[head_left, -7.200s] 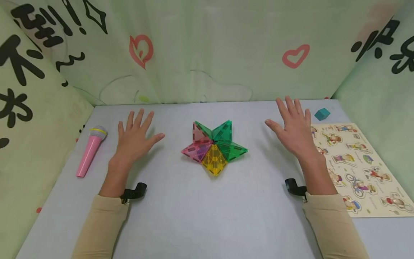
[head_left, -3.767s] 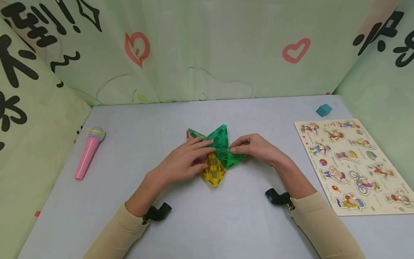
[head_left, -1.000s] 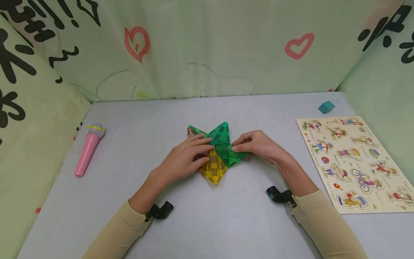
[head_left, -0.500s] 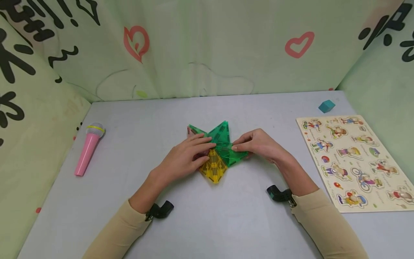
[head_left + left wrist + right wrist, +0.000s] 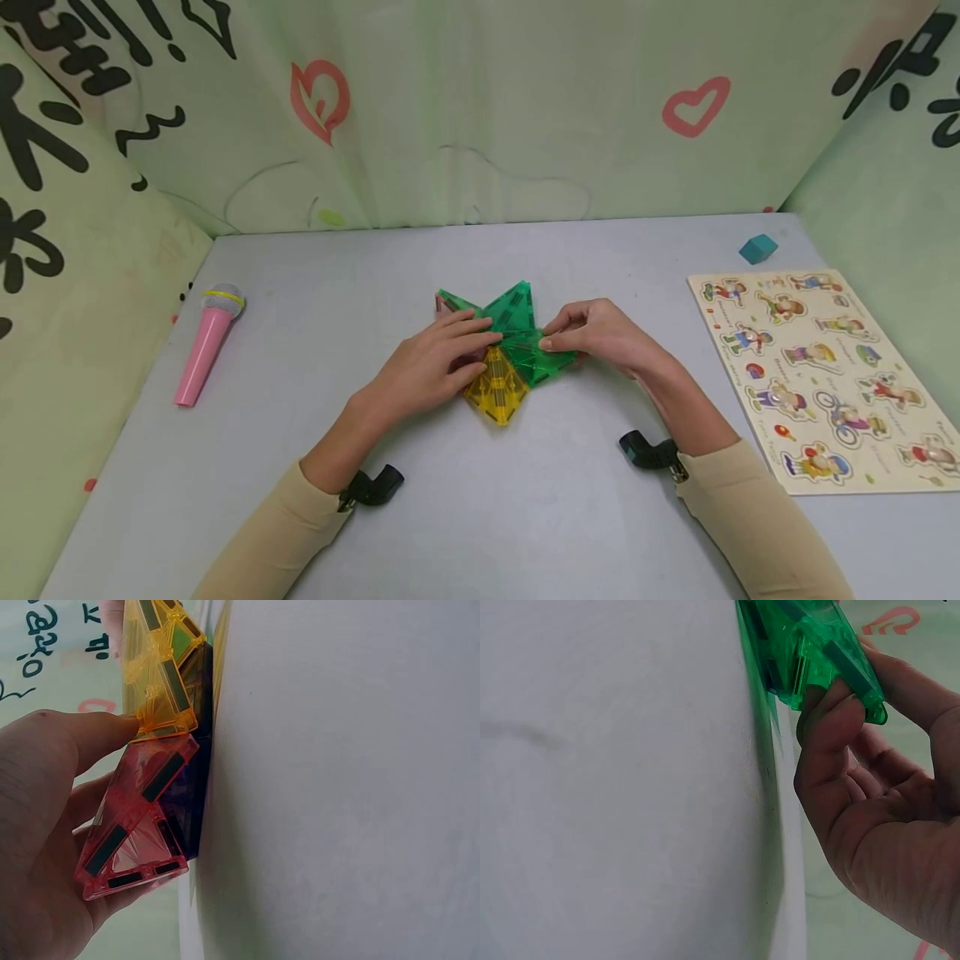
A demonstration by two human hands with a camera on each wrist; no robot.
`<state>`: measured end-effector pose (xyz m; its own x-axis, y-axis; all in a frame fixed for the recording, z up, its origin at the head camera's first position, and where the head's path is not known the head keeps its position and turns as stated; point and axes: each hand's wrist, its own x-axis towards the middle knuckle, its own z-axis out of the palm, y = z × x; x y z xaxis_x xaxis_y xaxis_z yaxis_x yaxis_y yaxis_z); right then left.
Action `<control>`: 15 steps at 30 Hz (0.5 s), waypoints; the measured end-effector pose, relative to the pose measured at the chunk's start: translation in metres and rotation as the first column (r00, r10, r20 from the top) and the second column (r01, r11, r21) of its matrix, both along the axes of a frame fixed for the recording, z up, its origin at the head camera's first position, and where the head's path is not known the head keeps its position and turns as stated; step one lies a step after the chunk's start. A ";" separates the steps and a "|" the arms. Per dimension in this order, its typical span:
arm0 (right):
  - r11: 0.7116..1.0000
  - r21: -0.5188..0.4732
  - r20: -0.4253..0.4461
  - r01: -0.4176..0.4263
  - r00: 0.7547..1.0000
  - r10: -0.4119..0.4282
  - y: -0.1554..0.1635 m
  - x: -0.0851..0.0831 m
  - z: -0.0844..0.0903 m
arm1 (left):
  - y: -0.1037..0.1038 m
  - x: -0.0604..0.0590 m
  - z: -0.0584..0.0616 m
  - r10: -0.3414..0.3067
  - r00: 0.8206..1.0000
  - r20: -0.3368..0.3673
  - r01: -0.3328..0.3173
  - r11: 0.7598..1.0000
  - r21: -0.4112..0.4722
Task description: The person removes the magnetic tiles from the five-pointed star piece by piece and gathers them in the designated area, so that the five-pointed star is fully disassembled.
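A star of translucent magnetic tiles lies on the table, with green tiles (image 5: 513, 309), a yellow point (image 5: 497, 387) and pink tiles (image 5: 142, 802). My left hand (image 5: 423, 362) grips its left part from above. In the left wrist view the thumb touches the tiles where yellow meets pink, and the other fingers lie behind the pink ones. Most of the pink part is covered by this hand in the head view. My right hand (image 5: 603, 337) pinches the right green point (image 5: 832, 664) between thumb and fingers.
A pink toy microphone (image 5: 207, 350) lies on the left of the table. To the right is a wooden puzzle board (image 5: 813, 354) with printed figures, and a small teal block (image 5: 758, 249) behind it. Green printed cloth (image 5: 480, 108) encloses the back and sides.
Both hands, spread apart at first, came in and took hold of the star. In the last second hands and star have stayed almost still.
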<state>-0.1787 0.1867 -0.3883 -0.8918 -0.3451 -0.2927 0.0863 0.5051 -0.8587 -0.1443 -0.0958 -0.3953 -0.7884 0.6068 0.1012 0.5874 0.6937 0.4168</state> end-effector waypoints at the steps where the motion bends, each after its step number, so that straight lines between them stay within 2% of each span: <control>1: 1.000 -0.006 0.002 -0.003 1.000 0.003 0.000 0.000 0.000 | 0.000 0.000 0.000 0.001 1.000 0.000 -0.001 1.000 0.000; 15: 0.999 -0.041 -0.008 -0.005 1.000 0.004 0.003 -0.003 -0.001 | 0.001 0.000 -0.001 0.004 1.000 0.004 -0.004 1.000 -0.007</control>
